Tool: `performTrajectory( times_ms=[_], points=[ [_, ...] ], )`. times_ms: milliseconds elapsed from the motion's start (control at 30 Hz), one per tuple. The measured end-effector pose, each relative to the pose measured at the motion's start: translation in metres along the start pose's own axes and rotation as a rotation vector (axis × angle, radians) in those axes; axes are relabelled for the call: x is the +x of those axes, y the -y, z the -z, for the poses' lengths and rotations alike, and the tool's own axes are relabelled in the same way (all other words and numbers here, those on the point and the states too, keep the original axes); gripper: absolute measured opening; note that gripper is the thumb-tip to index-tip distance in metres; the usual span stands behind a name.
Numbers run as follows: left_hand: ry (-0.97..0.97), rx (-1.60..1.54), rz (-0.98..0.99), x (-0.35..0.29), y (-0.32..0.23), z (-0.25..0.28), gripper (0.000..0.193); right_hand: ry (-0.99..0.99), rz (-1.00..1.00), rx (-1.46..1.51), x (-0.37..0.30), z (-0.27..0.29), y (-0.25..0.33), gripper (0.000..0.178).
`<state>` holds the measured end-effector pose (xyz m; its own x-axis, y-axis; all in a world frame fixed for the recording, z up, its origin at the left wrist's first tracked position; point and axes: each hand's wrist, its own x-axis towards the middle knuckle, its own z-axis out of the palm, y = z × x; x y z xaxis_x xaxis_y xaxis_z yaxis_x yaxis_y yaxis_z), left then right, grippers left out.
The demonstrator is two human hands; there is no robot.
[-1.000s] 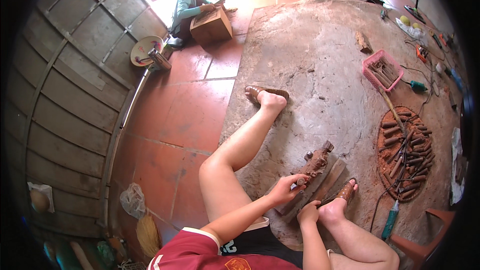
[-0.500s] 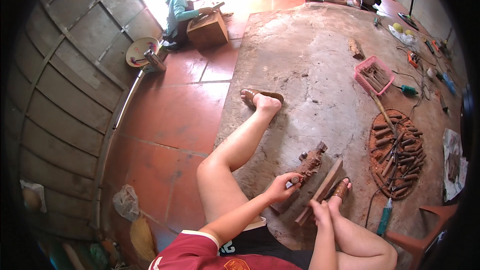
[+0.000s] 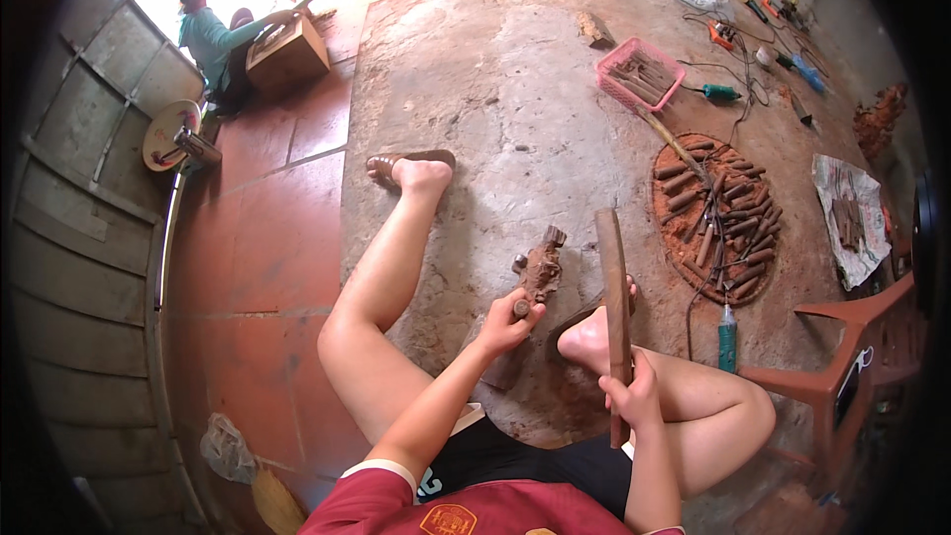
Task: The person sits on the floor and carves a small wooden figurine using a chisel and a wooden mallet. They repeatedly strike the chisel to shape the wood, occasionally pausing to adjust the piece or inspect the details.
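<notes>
My left hand (image 3: pixel 510 325) is closed around a short, round-ended rod (image 3: pixel 521 308), whose other end is hidden. It sits at the near end of a rough, carved brown piece of wood (image 3: pixel 541 272) with dark, knob-like parts at its far end. A wooden block (image 3: pixel 510 369) shows just beneath that wrist. With its fingers wrapped round the lower part, my right hand (image 3: pixel 634 396) grips a long, flat wooden bat (image 3: pixel 613 282). The bat points away from me, over my right foot, apart from the carved piece.
An oval bed of reddish sawdust (image 3: pixel 666 228) holds several brown cylindrical sticks. Beyond it stands a pink basket (image 3: pixel 609 89) of sticks. A green power tool (image 3: pixel 727 337) and a brown plastic chair (image 3: pixel 822 376) are at right. Someone in teal (image 3: pixel 213 45) works at a wooden box (image 3: pixel 297 57).
The view has shifted, so surroundings sit further left. My right hand has lifted the bat and turned it from slanted to nearly straight ahead. My left hand keeps its grip on the rod.
</notes>
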<state>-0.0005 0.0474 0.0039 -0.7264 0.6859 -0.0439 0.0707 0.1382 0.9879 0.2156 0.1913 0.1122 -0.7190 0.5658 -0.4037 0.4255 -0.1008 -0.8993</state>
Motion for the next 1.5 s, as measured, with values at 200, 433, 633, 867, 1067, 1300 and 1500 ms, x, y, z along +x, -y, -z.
performTrajectory(
  times_ms=[200, 433, 633, 867, 1067, 1300, 1500],
  points=[
    [-0.004, 0.055, -0.048, 0.004, 0.002, -0.005, 0.032, 0.081, 0.109, -0.079, -0.001, -0.01, -0.039, 0.058],
    [-0.085, 0.116, -0.034, 0.003, 0.006, -0.005, 0.033, 0.123, 0.318, -0.153, -0.002, -0.028, -0.044, 0.069],
    [-0.063, 0.182, -0.093, 0.004, 0.009, -0.01, 0.029, 0.119, 0.313, -0.127, 0.001, -0.027, -0.053, 0.066],
    [-0.025, 0.219, -0.113, 0.001, 0.013, -0.009, 0.021, 0.112, 0.363, -0.178, -0.009, -0.026, -0.034, 0.065],
    [-0.048, 0.215, -0.162, 0.023, 0.008, -0.02, 0.026, 0.066, 0.346, -0.132, -0.012, -0.021, -0.028, 0.059],
    [-0.175, 0.097, -0.133, 0.009, 0.016, -0.01, 0.029, 0.031, 0.307, -0.118, -0.012, -0.02, -0.038, 0.052],
    [-0.17, -0.258, -0.007, 0.011, 0.019, 0.004, 0.027, 0.051, 0.272, -0.085, -0.009, -0.023, -0.035, 0.051]
  ],
)
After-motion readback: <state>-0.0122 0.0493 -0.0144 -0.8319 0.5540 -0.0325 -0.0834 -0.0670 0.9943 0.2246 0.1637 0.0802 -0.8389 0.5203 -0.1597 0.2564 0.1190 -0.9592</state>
